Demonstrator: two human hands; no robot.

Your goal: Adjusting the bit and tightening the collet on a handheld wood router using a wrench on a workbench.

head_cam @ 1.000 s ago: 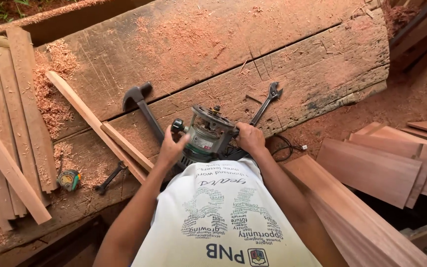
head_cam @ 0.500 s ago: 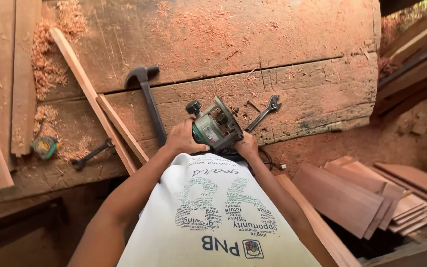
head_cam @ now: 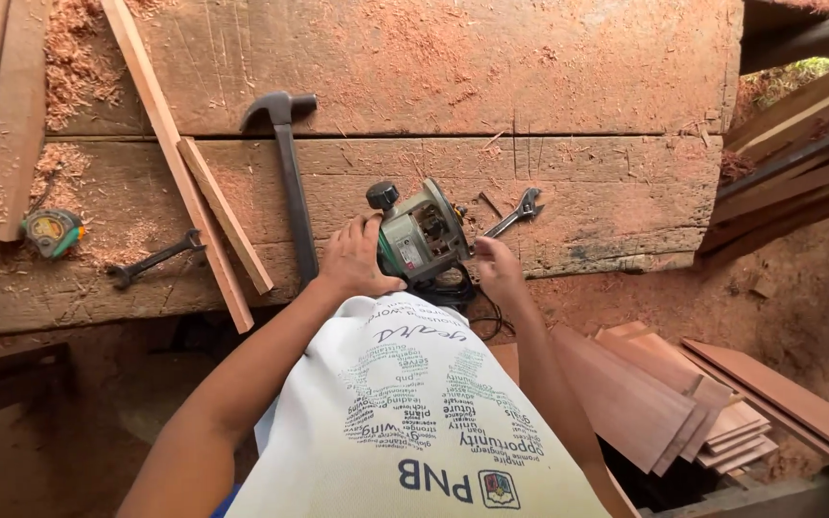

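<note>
Right at the near edge of the workbench [head_cam: 568,86], you had the green and grey router [head_cam: 421,233] tipped on its side, its black knob pointing up and left. Your left hand [head_cam: 355,261] was closed around the body of the router; your right hand [head_cam: 498,271] rested loosely against its other side, fingers half curled, not clearly gripping. The bench was thick, rough planks, scored with cuts and dusted with reddish sawdust. A steel claw hammer [head_cam: 288,163] with a dark handle lay just left of the router, an open-ended spanner [head_cam: 515,212] just right of it. Thin wooden strips [head_cam: 184,163] ran slantwise further left, with a smaller wrench [head_cam: 153,259] and a round tape measure [head_cam: 52,231] beyond. Compared with half a second earlier, you had tilted the router further over and your right hand had loosened. Below the bench was bare red earth, with a stack of flat reddish boards [head_cam: 664,403] to your right.
</note>
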